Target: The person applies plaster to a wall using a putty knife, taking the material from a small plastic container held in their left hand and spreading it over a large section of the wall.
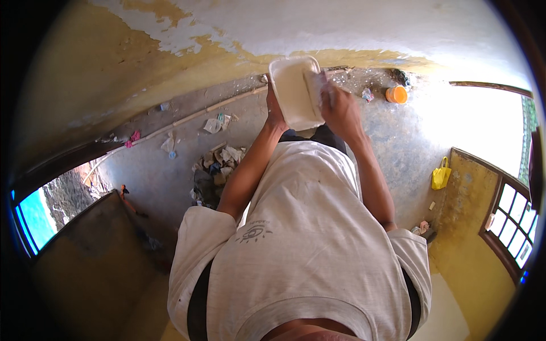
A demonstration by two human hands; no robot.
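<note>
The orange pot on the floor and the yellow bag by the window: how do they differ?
The orange pot is round, squat and stands on the floor by the wall; the yellow bag is flat-sided with handles and sits against the wall by the window. The pot is orange, the bag bright yellow. The pot lies nearer the right hand and the white tray than the bag does. Both go untouched.

A heap of paper scraps and rubbish [216,167] lies on the grey concrete floor [165,182], an orange tub [396,94] stands by the peeling yellow wall [142,62], and what looks like a yellow bag [440,176] hangs near the window [515,219].
</note>
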